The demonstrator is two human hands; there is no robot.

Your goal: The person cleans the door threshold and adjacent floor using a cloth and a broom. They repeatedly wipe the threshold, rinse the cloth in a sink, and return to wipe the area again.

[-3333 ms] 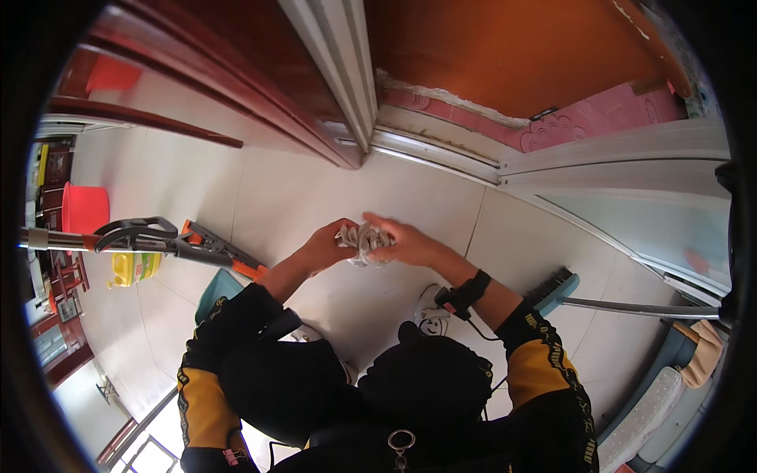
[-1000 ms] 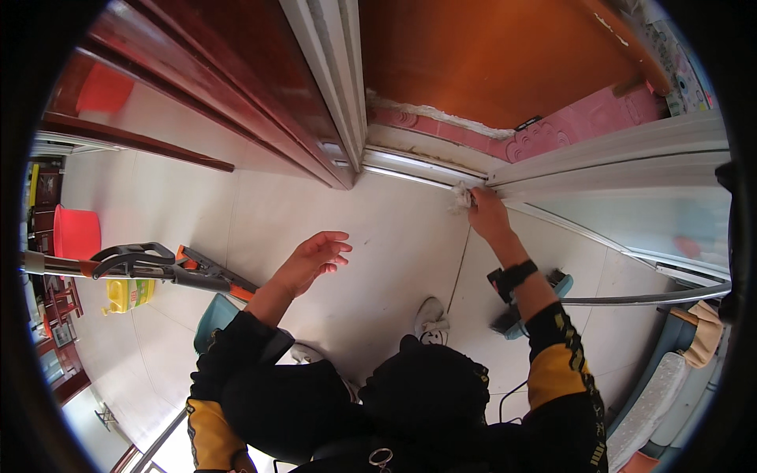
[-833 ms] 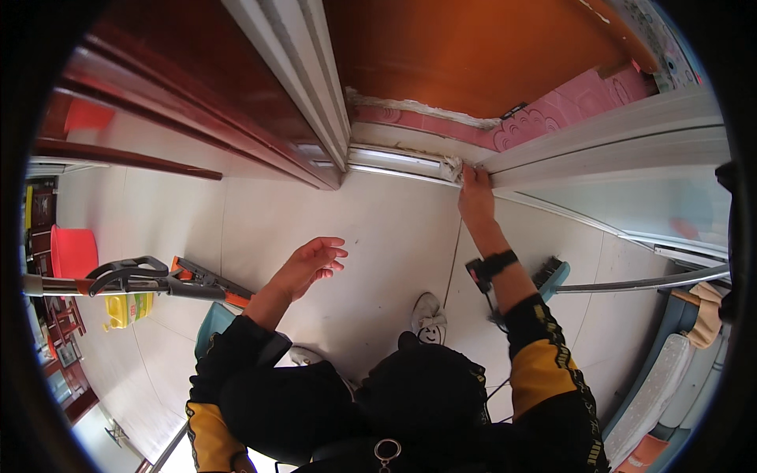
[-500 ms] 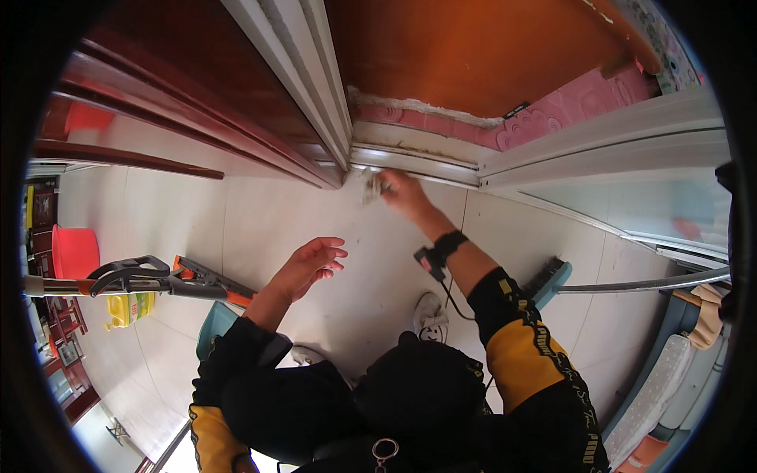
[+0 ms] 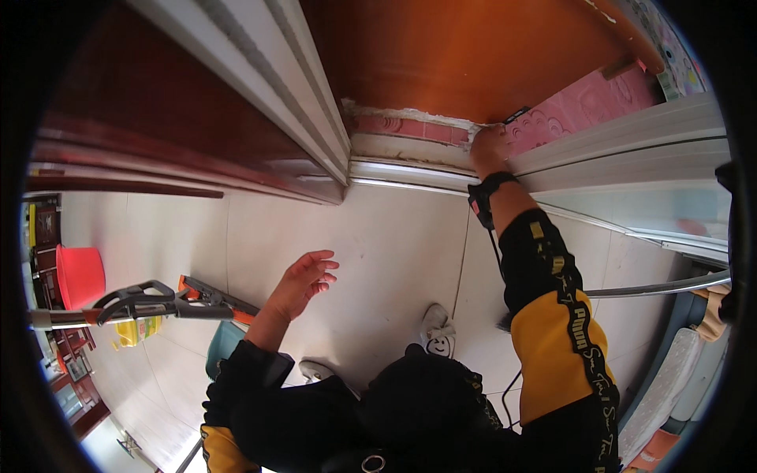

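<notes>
My right hand (image 5: 489, 148) reaches far forward to the right end of a narrow sill behind a white door track (image 5: 410, 176). Its fingers are closed around a crumpled pale cloth, now mostly hidden by the hand. They are close to the lower edge of an orange-brown panel (image 5: 441, 59) and the pink patterned tiles (image 5: 587, 106). A black strap with a small device (image 5: 482, 201) sits on that wrist. My left hand (image 5: 303, 284) hangs above the pale tiled floor (image 5: 378, 244), empty, its fingers loosely bent and apart.
To the left are a mop (image 5: 134, 303) with orange parts, a teal dustpan (image 5: 224, 348), a red tub (image 5: 80, 276) and a yellow jug (image 5: 138, 331). A dark red door (image 5: 197, 118) stands left of the track. A metal pole (image 5: 662, 284) crosses at the right.
My right hand has moved forward and right, from the floor by the track's left end to the sill's right end. My left hand stays nearly in place; the view has shifted slightly.
</notes>
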